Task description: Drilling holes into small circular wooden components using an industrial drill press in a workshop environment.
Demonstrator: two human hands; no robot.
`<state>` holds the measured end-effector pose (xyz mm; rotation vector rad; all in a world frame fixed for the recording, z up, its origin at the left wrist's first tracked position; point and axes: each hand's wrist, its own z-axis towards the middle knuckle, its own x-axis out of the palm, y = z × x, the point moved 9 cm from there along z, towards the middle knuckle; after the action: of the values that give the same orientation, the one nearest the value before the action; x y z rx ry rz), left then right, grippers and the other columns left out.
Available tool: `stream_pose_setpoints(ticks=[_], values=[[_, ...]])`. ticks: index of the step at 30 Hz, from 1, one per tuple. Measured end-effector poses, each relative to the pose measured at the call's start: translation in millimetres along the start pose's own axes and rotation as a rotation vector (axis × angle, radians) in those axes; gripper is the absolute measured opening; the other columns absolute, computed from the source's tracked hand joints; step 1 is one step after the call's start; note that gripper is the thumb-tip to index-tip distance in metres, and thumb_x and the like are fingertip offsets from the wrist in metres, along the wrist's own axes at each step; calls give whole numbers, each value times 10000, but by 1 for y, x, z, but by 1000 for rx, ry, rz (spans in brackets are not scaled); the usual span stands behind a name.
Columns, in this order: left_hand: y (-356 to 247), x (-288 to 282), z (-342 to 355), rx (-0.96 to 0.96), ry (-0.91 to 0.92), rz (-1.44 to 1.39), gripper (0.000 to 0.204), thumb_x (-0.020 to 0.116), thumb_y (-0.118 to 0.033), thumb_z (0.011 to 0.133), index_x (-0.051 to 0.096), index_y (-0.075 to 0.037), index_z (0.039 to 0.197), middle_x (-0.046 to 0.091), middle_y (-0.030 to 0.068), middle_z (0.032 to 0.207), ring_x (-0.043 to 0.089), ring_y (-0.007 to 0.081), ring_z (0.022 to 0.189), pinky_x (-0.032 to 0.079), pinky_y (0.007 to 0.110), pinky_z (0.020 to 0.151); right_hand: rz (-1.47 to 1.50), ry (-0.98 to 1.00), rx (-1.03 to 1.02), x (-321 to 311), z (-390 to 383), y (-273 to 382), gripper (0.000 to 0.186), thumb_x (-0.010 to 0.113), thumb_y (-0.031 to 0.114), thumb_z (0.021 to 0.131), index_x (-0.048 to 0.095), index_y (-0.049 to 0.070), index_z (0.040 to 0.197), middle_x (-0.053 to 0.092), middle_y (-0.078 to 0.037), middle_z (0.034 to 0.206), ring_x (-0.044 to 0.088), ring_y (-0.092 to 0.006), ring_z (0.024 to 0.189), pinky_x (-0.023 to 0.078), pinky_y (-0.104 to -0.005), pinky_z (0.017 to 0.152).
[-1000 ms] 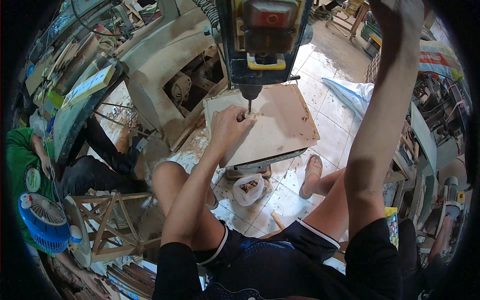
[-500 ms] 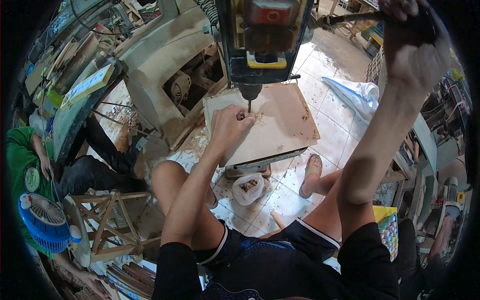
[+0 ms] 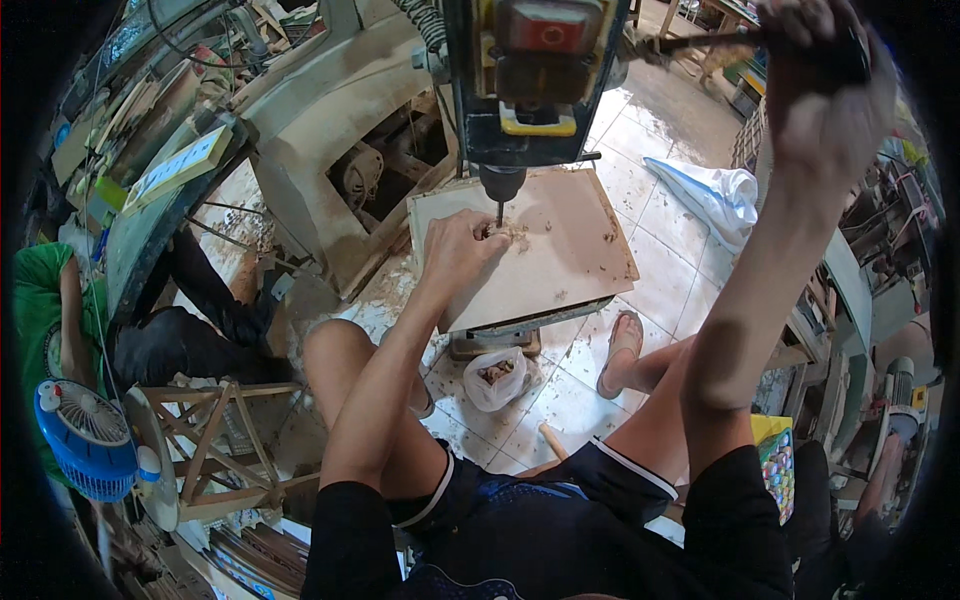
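At the centre, my left hand [image 3: 460, 248] pinches a small wooden piece [image 3: 492, 231] beneath the bit [image 3: 499, 211] of the drill press [image 3: 518, 130], on a light board [image 3: 555, 270] with shavings around the bit. The piece is largely hidden by my fingers. At upper right, my right hand [image 3: 820, 95] is closed on the press's dark lever [image 3: 715, 40]. Below the board, a plastic bag [image 3: 505, 380] holding small wooden pieces sits by the machine's base [image 3: 495, 342].
A person in green [image 3: 55, 310] is at left by cluttered benches, near a blue fan [image 3: 80, 440] and wooden frame [image 3: 220, 460]. A machine housing [image 3: 290, 200] stands behind. A white sack [image 3: 705, 190] lies right, and a motor [image 3: 900, 385] sits far right.
My right hand has come down slightly, with more of the lever now showing. My left hand stays under the bit. The person in green has shifted an arm.
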<state>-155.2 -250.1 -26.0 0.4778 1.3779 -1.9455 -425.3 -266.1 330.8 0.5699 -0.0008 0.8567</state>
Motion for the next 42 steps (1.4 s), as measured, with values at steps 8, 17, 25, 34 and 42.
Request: stream_pose_setpoints(ticks=[8,17,25,34,42], values=[[5,2,-2,-112,54,-57,414,792,-299,744,769,21,1005,724,193,884,685,339,781,523,428,761,-514,-670,-33,-30,-9,-37,645,366,489,1092,443,-7,1497,491,-310,1404,496,-351,1240,397,-505,1104],[98,-81,-45,-473,-452,-857,222,755,-330,943,794,-112,963,723,-25,822,606,102,713,485,294,681,-172,-1012,728,-220,-252,-122,635,590,530,995,495,123,1473,483,-173,1457,440,-301,1366,287,-554,1186],[160,-43,-106,-1213,-304,-1364,402,823,-564,838,629,-223,752,508,-88,676,513,115,640,375,334,639,-70,-1211,645,-296,-309,-84,328,621,279,998,588,93,1267,640,-154,1269,608,-290,1175,463,-514,1053],[168,61,-205,-1359,319,-670,286,623,-421,977,678,-142,939,679,27,940,615,143,788,417,316,665,71,-1293,651,-303,-326,-83,321,536,191,1018,521,34,1297,518,-216,1371,552,-324,1187,495,-527,997],[125,92,-219,-1073,634,-212,417,731,-388,876,717,-54,1125,692,70,1014,642,227,921,497,387,816,28,-1234,615,-296,-319,-80,350,560,161,1002,506,7,1312,504,-240,1393,550,-339,1200,490,-527,996]])
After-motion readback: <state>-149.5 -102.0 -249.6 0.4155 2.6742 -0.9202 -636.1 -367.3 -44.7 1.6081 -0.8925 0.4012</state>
